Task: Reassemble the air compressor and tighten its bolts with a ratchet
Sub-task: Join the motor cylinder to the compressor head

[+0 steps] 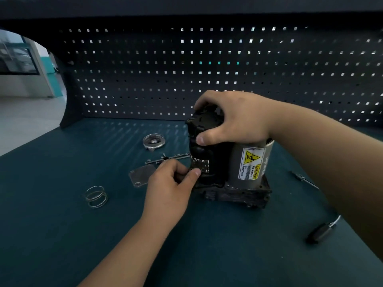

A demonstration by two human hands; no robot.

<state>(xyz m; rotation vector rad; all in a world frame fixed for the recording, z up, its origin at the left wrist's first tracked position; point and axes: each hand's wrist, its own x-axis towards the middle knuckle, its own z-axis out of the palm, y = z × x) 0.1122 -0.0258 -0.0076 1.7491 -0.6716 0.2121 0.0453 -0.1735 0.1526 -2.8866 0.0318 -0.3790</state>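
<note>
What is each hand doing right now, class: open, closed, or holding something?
Left hand: closed, pinching the lower side of the air compressor.
Right hand: closed, gripping the air compressor's black top.

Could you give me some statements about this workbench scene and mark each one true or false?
1. The right hand grips the top of the air compressor. True.
2. The coil spring sits on top of the compressor. False: it lies on the bench, apart from it.
3. The left hand pinches at the compressor's lower side. True.
4. The warning label is red. False: it is yellow and white.
</note>
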